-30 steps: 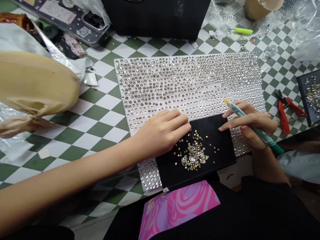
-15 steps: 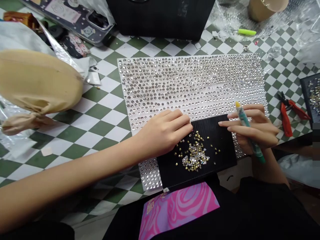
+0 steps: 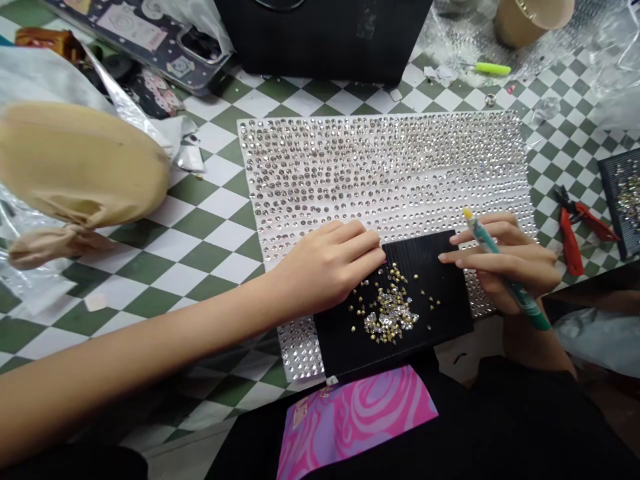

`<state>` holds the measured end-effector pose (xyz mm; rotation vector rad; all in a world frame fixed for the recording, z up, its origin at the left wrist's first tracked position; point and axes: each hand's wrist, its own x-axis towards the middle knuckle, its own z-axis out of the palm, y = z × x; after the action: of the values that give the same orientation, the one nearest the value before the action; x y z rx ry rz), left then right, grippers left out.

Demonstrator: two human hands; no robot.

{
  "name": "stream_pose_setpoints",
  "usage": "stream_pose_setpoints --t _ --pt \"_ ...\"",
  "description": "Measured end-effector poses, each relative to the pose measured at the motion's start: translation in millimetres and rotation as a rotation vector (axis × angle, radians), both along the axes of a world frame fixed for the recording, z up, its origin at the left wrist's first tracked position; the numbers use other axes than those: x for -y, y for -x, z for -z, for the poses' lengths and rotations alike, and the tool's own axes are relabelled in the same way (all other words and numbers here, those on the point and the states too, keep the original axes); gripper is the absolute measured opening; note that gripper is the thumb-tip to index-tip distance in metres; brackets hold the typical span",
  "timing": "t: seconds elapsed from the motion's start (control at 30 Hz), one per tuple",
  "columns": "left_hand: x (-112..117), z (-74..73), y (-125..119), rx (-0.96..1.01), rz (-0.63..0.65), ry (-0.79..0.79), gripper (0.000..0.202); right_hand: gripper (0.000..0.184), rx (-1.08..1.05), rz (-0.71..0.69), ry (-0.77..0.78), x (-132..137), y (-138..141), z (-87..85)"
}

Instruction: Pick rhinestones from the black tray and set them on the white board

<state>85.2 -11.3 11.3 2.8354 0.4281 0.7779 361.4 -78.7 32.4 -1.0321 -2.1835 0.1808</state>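
Observation:
A black tray [image 3: 445, 293] holds a small heap of pointed rhinestones [image 3: 393, 317], some gold-backed, some silvery. My left hand [image 3: 333, 260] lies over the tray's upper left part with fingers curled and pressed together. Whatever its fingertips pinch is mostly hidden; a speck of purple shows there. In my right hand [image 3: 515, 260], at the tray's right edge, a teal wax picker pencil [image 3: 523, 300] with a yellow tip rests between the fingers, tip pointing up and left. Beneath the tray is a white sheet [image 3: 380, 167] covered in rows of clear rhinestones.
Red-handled pliers [image 3: 570, 240] and a second tray of stones [image 3: 630, 193] lie to the right. A tied beige pouch [image 3: 83, 163] and a phone case [image 3: 150, 40] are at left. Behind stand a black box [image 3: 325, 40] and a paper cup [image 3: 533, 23]. A green-handled tool [image 3: 493, 69] lies nearby.
My right hand has tilted the picker pencil, its yellow tip shifting slightly left and its lower end right. My left hand stays in place on the tray.

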Motion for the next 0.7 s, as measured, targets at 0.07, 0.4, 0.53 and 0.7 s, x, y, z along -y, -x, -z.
stream_pose_setpoints --t 0.07,0.4,0.53,0.7 --pt "0.2 0.4 0.0 0.003 0.000 -0.002 0.008 0.019 0.010 0.038 0.005 0.2 0.7 -0.1" --pt "-0.4 -1.0 0.3 0.006 0.007 -0.005 0.006 0.021 -0.096 -0.053 0.067 -1.2 2.0 -4.8" --pt "-0.6 -0.7 -0.4 0.008 0.006 0.010 0.006 0.021 -0.101 0.057 0.138 0.9 5.9 -9.8" --pt "0.1 0.7 -0.6 0.014 -0.003 -0.005 0.006 0.018 -0.155 0.084 0.193 3.4 2.3 -6.0"
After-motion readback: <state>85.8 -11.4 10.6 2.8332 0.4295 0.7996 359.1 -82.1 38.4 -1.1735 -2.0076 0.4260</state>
